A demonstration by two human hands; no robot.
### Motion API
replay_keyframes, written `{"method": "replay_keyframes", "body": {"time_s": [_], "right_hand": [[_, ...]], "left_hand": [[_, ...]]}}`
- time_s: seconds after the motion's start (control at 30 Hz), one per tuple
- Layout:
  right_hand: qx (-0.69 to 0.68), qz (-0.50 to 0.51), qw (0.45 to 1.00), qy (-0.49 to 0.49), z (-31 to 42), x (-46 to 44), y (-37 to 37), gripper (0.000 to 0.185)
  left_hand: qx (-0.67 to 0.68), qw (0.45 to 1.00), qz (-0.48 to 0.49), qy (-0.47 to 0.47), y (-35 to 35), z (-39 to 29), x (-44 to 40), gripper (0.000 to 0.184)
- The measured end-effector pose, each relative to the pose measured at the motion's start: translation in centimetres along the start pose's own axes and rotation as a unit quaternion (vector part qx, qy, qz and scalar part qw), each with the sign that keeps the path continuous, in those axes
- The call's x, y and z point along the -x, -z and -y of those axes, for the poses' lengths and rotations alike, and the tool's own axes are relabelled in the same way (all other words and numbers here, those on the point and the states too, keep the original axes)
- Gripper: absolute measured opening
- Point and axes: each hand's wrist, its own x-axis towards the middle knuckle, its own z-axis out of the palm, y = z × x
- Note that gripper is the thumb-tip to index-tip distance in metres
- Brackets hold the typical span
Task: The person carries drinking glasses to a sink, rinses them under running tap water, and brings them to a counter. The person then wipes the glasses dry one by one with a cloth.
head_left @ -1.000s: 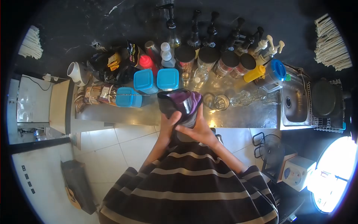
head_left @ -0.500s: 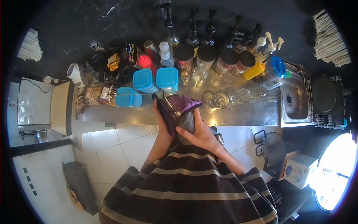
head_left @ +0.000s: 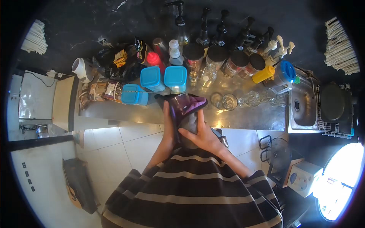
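In front of my body, at the counter's near edge, both hands hold a dark purple and grey cloth (head_left: 187, 123). A clear drinking glass (head_left: 180, 102) shows within its folds at the top; the cloth hides the lower part. My left hand (head_left: 167, 127) is closed on the left side of the cloth, thumb pointing up along it, most fingers hidden behind. My right hand (head_left: 205, 137) wraps round the grey lower right part, thumb across the front. Beyond the cloth stand two blue-lidded containers (head_left: 175, 77), and several upturned-looking glasses (head_left: 229, 102) lie to the right.
Along the steel counter (head_left: 152, 114) stand dark-lidded jars (head_left: 216, 55), pump bottles (head_left: 221, 28), a yellow squeeze bottle (head_left: 264, 75) and a blue-lidded jug (head_left: 286, 72). A sink (head_left: 302, 104) and a wire rack (head_left: 334, 127) are at the right.
The cloth and glass have turned in my hands; more of the glass's clear wall now shows. My left hand has shifted slightly up and right. The whole view has swung a little.
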Motion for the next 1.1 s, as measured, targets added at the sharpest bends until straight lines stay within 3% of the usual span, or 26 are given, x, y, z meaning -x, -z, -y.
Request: {"method": "replay_keyframes", "body": {"time_s": [0.07, 0.1, 0.13, 0.23, 0.27, 0.33, 0.37, 0.43, 0.47, 0.53, 0.57, 0.63, 0.67, 0.73, 0.77, 0.87, 0.93, 0.97, 1.03, 1.07, 1.1], "right_hand": [[0.060, -0.029, 0.998, -0.012, -0.3, 0.0, -0.4, 0.081], [0.057, -0.026, 0.997, -0.041, -0.2, 0.1, -0.4, 0.067], [0.058, -0.027, 0.997, -0.041, -0.4, 0.1, -0.3, 0.067], [-0.046, -0.088, 0.995, 0.007, -2.2, -0.5, -0.2, 0.048], [-0.045, -0.087, 0.995, 0.007, -2.2, -0.5, -0.1, 0.048], [-0.069, -0.090, 0.994, -0.003, -2.3, -0.2, 0.2, 0.047], [-0.032, -0.092, 0.995, 0.030, -2.4, 0.0, 0.3, 0.055], [-0.001, -0.082, 0.995, 0.054, -1.9, 0.8, 0.1, 0.072], [0.024, -0.065, 0.995, 0.069, -2.3, 0.8, 0.2, 0.085], [0.047, -0.028, 0.998, 0.027, -2.4, 1.5, 0.3, 0.081], [0.056, -0.052, 0.995, 0.068, -2.8, 1.7, 0.3, 0.079], [-0.009, -0.045, 0.998, 0.032, -2.2, 2.3, 0.4, 0.069], [0.009, -0.037, 0.999, 0.020, -2.2, 2.5, 0.6, 0.060], [0.085, -0.067, 0.992, 0.063, -3.1, 3.5, 0.4, 0.055], [0.048, -0.040, 0.998, 0.029, -2.4, 3.8, 0.8, 0.059], [-0.009, -0.032, 0.997, 0.071, -2.3, 5.1, 1.3, 0.075], [0.025, -0.104, 0.981, 0.161, -2.8, 6.0, 0.9, 0.079], [-0.040, -0.102, 0.982, 0.156, -2.6, 6.7, 1.0, 0.075], [-0.089, -0.145, 0.975, 0.143, -3.3, 8.2, 1.8, 0.064], [-0.024, -0.119, 0.990, 0.078, -3.5, 9.0, 2.8, 0.048], [0.216, -0.143, 0.930, 0.261, -5.1, 9.6, 3.1, 0.040]], "left_hand": [[0.032, 0.997, -0.053, -0.054, 1.2, 1.0, -0.8, 0.067], [0.032, 0.997, -0.052, -0.053, 1.7, 1.5, -0.9, 0.067], [0.051, 0.997, -0.038, -0.049, 2.1, 2.0, -0.9, 0.065], [0.049, 0.998, -0.033, -0.028, 4.2, 4.3, -1.7, 0.061], [-0.097, 0.988, -0.054, -0.106, 3.9, 4.4, -1.7, 0.062], [-0.010, 0.999, -0.024, -0.029, 3.7, 4.8, -0.7, 0.060], [0.105, 0.993, 0.060, 0.008, 2.4, 3.9, -0.2, 0.054], [-0.159, 0.980, 0.019, -0.119, 0.8, 3.0, 1.0, 0.057], [-0.118, 0.989, 0.001, -0.088, -0.1, 2.4, 1.6, 0.064], [-0.138, 0.990, 0.013, -0.036, 0.6, 2.4, 1.3, 0.061], [-0.146, 0.989, 0.024, -0.030, 0.5, 2.4, 1.4, 0.058], [-0.033, 0.999, 0.000, -0.041, 2.2, 5.1, 0.4, 0.052], [0.111, 0.990, 0.085, 0.003, 1.1, 4.6, 1.1, 0.055], [0.041, 0.997, -0.035, -0.063, 3.8, 7.5, 0.1, 0.066], [-0.024, 0.990, -0.055, -0.129, 3.7, 8.0, 0.0, 0.063], [-0.144, 0.971, -0.072, -0.179, 4.8, 9.3, 1.3, 0.062], [0.091, 0.995, 0.032, -0.017, -0.4, 6.0, 5.5, 0.056], [0.063, 0.997, 0.053, -0.010, -1.9, 5.8, 7.0, 0.054], [-0.210, 0.962, 0.045, -0.167, -3.5, 6.9, 8.8, 0.061], [-0.188, 0.970, 0.076, -0.132, -3.5, 7.6, 8.7, 0.068], [-0.141, 0.983, 0.070, -0.095, -4.0, 8.1, 9.1, 0.067]]}}
